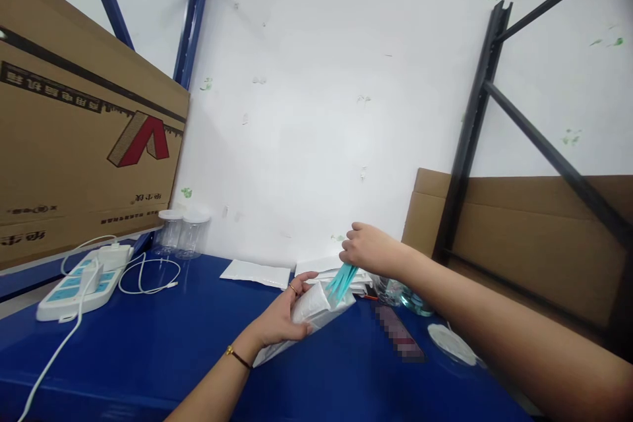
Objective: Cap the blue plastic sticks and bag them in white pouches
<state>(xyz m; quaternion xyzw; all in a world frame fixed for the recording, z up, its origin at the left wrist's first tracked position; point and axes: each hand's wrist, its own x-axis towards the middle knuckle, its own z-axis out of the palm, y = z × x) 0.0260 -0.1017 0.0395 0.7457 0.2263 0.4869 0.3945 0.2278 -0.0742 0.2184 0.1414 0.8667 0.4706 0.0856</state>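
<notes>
My left hand (279, 322) is wrapped round a white plastic pouch (319, 316), thumb on the near side and fingers on the far side. The pouch is tilted, with its mouth towards the right. A bundle of thin turquoise sticks (341, 285) is pinched in my right hand (368, 247), just above that mouth. The lower ends of the sticks are at the opening; how far they reach inside is hidden. Behind my hands lies a stack of white packets (363, 280), partly covered by them.
A flat white packet (254, 273) lies by the wall on the blue table (198, 336). To the left are a power strip (82, 283), a white cable (143, 290), clear lidded jars (190, 237) and a large carton (89, 145). A round white lid (451, 343) lies at right.
</notes>
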